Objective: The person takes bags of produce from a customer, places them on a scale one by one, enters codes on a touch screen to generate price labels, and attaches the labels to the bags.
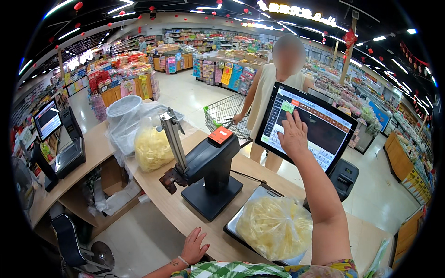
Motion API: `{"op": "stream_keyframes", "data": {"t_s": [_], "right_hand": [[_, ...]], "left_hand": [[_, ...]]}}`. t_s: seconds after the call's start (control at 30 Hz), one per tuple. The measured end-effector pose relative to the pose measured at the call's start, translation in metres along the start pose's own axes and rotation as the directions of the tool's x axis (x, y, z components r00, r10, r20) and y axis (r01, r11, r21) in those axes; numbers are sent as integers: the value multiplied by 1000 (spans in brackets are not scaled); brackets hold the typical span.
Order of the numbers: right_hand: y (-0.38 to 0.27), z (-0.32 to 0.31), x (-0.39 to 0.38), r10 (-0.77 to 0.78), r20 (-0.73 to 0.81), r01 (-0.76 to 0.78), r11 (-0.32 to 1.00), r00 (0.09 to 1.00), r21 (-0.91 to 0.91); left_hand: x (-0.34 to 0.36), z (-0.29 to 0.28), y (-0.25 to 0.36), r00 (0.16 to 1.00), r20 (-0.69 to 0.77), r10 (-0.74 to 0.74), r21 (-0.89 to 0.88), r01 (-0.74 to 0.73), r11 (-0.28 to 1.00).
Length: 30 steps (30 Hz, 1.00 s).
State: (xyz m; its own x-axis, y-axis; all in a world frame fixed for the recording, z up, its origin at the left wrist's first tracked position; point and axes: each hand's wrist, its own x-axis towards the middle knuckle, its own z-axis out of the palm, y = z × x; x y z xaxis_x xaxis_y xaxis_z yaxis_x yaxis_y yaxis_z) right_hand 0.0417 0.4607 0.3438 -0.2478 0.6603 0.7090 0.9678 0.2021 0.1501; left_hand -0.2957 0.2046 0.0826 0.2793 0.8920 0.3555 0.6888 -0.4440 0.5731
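Note:
My right hand (pixel 294 134) reaches up to the touch screen (pixel 320 129) of a weighing scale, its fingertips at a green button near the top left of the display. Its fingers are stretched out and hold nothing. Below the arm, a tied clear plastic bag of pale yellow pieces (pixel 273 224) rests on the metal scale plate (pixel 234 224). My left hand (pixel 194 245) lies at the counter's near edge, fingers spread, with nothing in it. Left of the scale stands a black bag-sealing device (pixel 211 176) with an upright metal arm.
A second bag of yellow pieces (pixel 153 146) and a roll of clear bags (pixel 124 109) sit on the wooden counter (pixel 157 190). Beyond it a person (pixel 266 88) holds a shopping cart (pixel 227 111). Another screen (pixel 47 118) and a black chair (pixel 69 236) are at left.

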Motion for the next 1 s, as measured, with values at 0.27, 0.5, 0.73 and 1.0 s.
{"op": "stream_keyframes", "data": {"t_s": [0.27, 0.5, 0.73, 1.0], "right_hand": [[8, 11, 15, 22, 53, -16, 995, 998, -101], [-19, -30, -72, -29, 34, 24, 990, 999, 139], [37, -90, -229, 192, 139, -208, 971, 972, 118], [95, -121, -262, 441, -112, -425, 894, 890, 144]], "left_hand": [[-1, 12, -8, 1000, 10, 14, -2, -14, 1000], [-1, 13, -6, 998, -10, 65, 11, -65, 998], [-15, 39, -38, 989, 138, 51, 80, -63, 995], [-84, 60, -98, 988, 156, 3, 154, -27, 988]]}}
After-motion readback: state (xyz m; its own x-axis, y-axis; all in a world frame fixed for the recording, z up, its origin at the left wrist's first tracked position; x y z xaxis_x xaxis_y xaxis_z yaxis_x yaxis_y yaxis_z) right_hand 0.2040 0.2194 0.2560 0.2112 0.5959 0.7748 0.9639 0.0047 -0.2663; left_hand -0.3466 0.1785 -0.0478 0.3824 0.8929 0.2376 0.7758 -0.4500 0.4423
